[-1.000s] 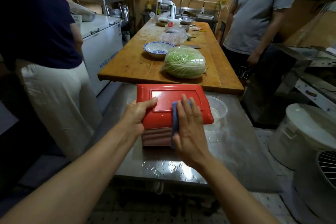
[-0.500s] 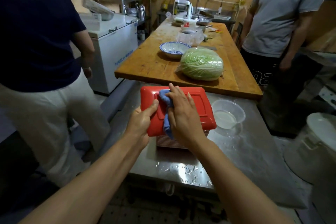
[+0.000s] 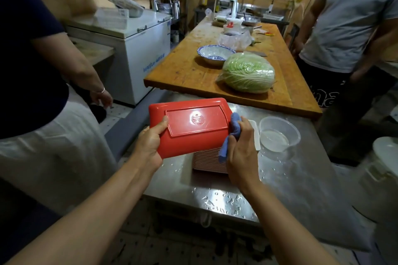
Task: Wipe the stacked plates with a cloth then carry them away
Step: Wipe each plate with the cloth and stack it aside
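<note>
Here, left hand (image 3: 148,144) fingers clamp the red plate (image 3: 189,127) by its left end, thumb on top, plate upside down and lifted above the stack of plates (image 3: 210,162). Right hand (image 3: 242,150) fingers bunch the blue cloth (image 3: 233,127) against the plate's right end. Stack sits mid steel table (image 3: 301,178), clear bowl (image 3: 279,135) beside.

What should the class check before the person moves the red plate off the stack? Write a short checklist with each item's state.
1. Left hand grips red plate by its edge: ok.
2. Right hand holds blue cloth against plate's other edge: ok.
3. Plate lifted off the stack: ok.
4. Plate fully dry: cannot tell.
5. Steel table dry: not ok, droplets show.
6. Clear container apart from stack: ok.
</note>
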Motion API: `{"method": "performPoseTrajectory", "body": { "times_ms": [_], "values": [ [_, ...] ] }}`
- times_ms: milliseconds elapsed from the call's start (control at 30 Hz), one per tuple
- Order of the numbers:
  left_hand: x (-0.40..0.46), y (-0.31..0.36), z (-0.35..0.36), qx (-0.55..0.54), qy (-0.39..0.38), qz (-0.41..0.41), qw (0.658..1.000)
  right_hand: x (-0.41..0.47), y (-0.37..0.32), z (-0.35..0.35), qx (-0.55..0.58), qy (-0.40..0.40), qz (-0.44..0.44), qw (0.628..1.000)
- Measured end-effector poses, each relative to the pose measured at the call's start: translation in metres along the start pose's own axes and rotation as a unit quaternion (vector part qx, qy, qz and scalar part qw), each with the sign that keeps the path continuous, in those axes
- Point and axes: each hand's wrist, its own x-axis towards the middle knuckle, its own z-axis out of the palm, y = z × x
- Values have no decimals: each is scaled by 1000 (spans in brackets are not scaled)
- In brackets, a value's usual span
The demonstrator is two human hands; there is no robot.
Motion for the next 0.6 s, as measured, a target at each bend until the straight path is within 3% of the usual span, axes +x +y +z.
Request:
{"method": "performPoseTrajectory", "body": {
  "times_ms": [200, 400, 600],
  "values": [
    [-1, 8, -11, -11, -2, 0, 1000, -7, 5, 7, -42, -19, -94, 994],
    [2, 13, -28, 17, 8, 24, 1000, -3, 15, 7, -100, -29, 5, 995],
    [3, 17, -52, 123, 38, 157, 979, 4, -1, 24, -44, -41, 36, 998]
  ]
}}
